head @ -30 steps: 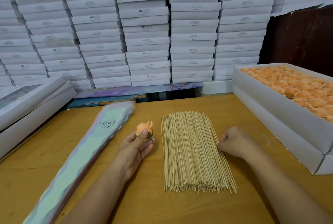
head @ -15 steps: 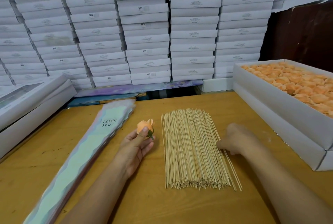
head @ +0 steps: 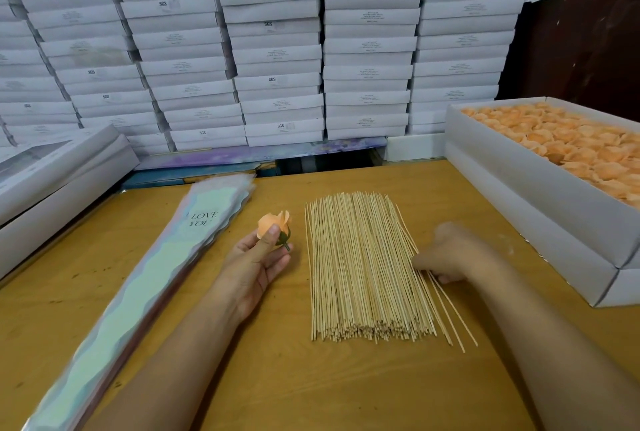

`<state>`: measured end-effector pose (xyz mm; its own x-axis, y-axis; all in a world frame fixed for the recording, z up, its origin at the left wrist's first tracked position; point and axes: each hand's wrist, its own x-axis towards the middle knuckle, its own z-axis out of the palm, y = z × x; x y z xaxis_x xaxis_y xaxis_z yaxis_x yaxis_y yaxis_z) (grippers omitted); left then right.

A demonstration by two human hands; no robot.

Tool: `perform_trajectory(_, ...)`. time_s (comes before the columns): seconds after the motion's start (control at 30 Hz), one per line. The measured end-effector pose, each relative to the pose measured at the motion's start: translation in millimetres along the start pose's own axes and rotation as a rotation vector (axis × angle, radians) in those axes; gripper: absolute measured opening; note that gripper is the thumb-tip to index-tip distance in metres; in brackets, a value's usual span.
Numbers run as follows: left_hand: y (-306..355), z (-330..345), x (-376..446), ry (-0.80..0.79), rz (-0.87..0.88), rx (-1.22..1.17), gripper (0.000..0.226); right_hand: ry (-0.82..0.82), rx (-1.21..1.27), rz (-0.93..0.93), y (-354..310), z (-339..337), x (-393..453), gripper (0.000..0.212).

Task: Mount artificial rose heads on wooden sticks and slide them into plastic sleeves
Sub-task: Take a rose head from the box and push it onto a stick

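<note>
The right hand (head: pixel 446 254) is hiding its own fingertips against the sticks (head: pixel 367 268); motion blur is smearing the plastic sleeves (head: pixel 138 295), running off the bottom edge.

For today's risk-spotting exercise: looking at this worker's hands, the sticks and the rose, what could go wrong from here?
1. The right hand is pinching at the edge of the wooden sticks; several have splayed out, so it may lift more than one.
2. The left hand holds the rose head by its petals; pushing a stick in could crush them.
</note>
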<state>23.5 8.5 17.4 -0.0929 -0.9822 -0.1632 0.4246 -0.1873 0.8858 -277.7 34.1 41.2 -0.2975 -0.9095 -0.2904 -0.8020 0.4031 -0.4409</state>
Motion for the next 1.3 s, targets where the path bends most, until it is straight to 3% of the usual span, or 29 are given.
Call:
perform_trajectory(0.13, 0.3, 0.5, -0.8, -0.004, 0.000, -0.005, 0.058, -0.049, 0.174, 0.005, 5.8, -2.2, 1.2, 0.017)
perform_trajectory(0.33, 0.5, 0.9, -2.0, -0.006, 0.000, -0.030, 0.056, 0.012, 0.256, -0.061, 3.2, -10.1, -9.6, 0.022)
perform_trajectory(0.6, 5.8, 2.6, 0.3, -0.019, -0.028, -0.248, 0.043, 0.117, 0.273, -0.445, -19.6, -12.3, -43.6, 0.011)
perform_trajectory(0.77, 14.2, 7.2, 3.5, 0.011, -0.011, -0.420, 0.034, 0.108, 0.265, -0.589, -25.8, 0.2, -43.9, 0.018)
perform_trajectory(1.3, 19.3, 16.4, -2.1, 0.034, 0.012, -0.505, 0.037, 0.132, 0.148, -0.627, -28.3, 11.0, -37.9, 0.019)
